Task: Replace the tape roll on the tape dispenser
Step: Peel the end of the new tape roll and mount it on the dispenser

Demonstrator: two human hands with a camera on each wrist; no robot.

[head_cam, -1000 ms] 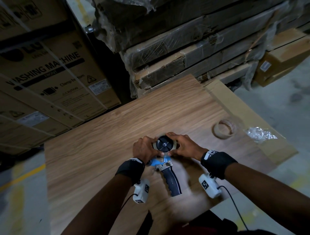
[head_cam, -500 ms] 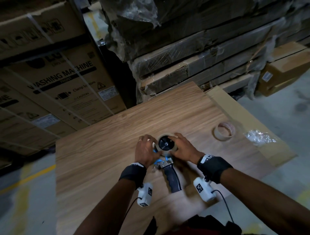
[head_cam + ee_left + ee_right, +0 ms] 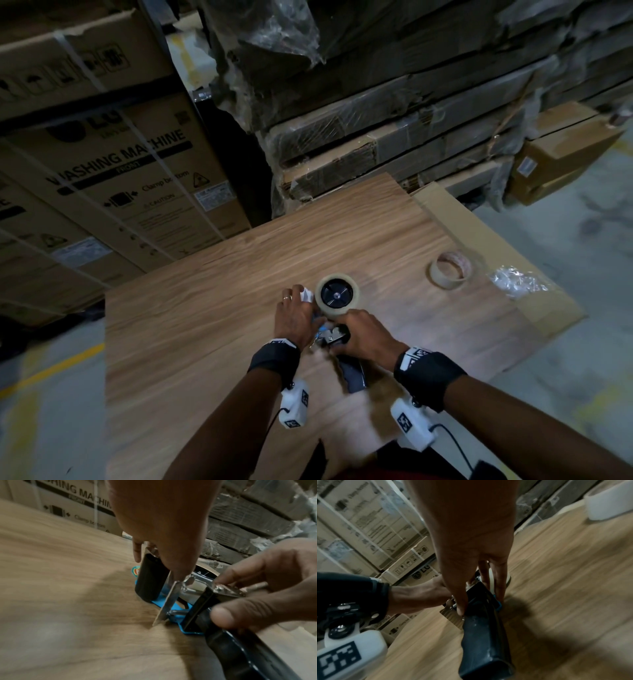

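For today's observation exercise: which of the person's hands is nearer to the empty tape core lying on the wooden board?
Right. The right hand grips the tape dispenser on the side toward the empty tape core; the left hand holds the dispenser's far side, farther away. Neither touches the core.

The tape dispenser [image 3: 173, 609] has a glossy blue painted frame, bright bare-metal plates and a black handle [image 3: 484, 639] with a dull sheen; its black roller [image 3: 150, 578] looks matt and finely ribbed. It lies on a board [image 3: 212, 308] of matt wood-grain laminate. The empty core [image 3: 449, 270] near the board's right edge is plain cardboard, beside crinkled clear film [image 3: 517, 282].
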